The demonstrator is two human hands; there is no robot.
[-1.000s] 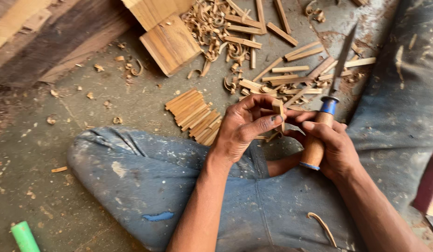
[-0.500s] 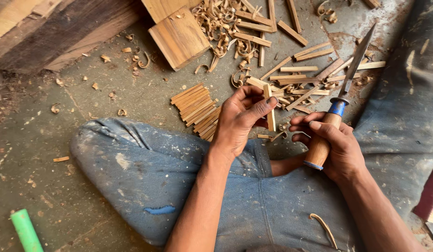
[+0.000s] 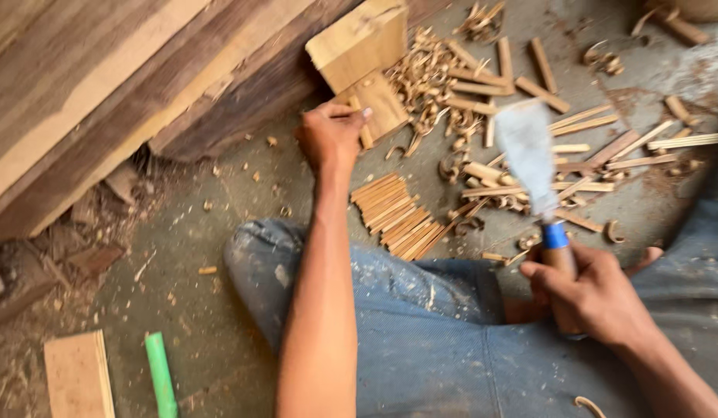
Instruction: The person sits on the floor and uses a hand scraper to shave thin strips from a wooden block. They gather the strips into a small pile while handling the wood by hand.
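The left hand [image 3: 330, 135] has left the lap and now reaches to the upper centre of the frame, its fingers pinched on a thin wood stick [image 3: 364, 133] that lies against the flat pale wood block [image 3: 378, 104]; a second, thicker pale block [image 3: 359, 42] stands just above it against the dark planks [image 3: 142, 93] at upper left. Half a second ago this hand held a stick close to the right hand above the knees; that joint grip is now broken and the hands are well apart. The right hand [image 3: 591, 298] remains at lower right, fingers clenched round the wooden handle of the broad-bladed knife [image 3: 527, 151], whose blue collar shows just above the thumb; the blade has swung upright and is blurred, pointing toward the upper right over the scattered sticks and curled shavings [image 3: 428, 85]. The neat bundle of cut sticks [image 3: 397, 217] lies on the concrete floor [image 3: 219, 224] between the two hands, just beyond the jeans-clad knee [image 3: 274, 263]. In my judgement cutting has paused and the work has moved to fetching or placing stock at the block. A green rod [image 3: 161, 375] and a pale board [image 3: 78, 375] lie at lower left, untouched.
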